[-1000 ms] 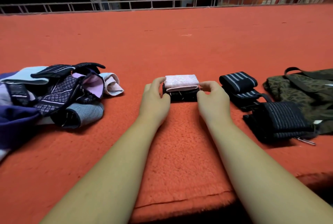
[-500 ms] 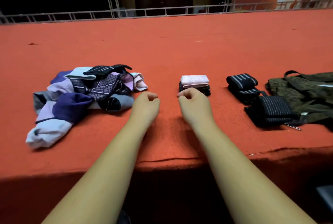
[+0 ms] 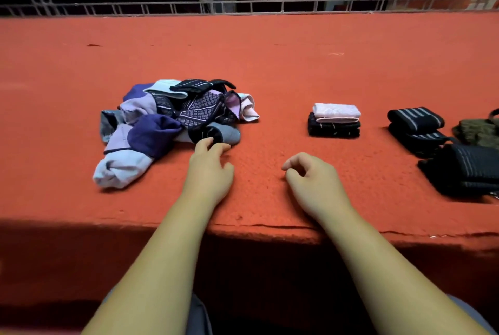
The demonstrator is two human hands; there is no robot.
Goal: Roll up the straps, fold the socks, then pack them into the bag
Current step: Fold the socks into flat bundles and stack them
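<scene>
Having left the folded socks stacked, our left hand reaches loose-fingered for the sock pile, right hand loosely curled, empty.

1. L hand: palm down, fingers loosely bent, pointing far-left; holds nothing.
2. R hand: palm down, fingers loosely curled, empty.
3. Both forearms bare, extended fwd, apart.

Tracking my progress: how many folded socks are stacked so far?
2: a pink folded sock on top, a dark folded sock directly under it, right of the loose sock pile. The dark layer may hide another.
</scene>
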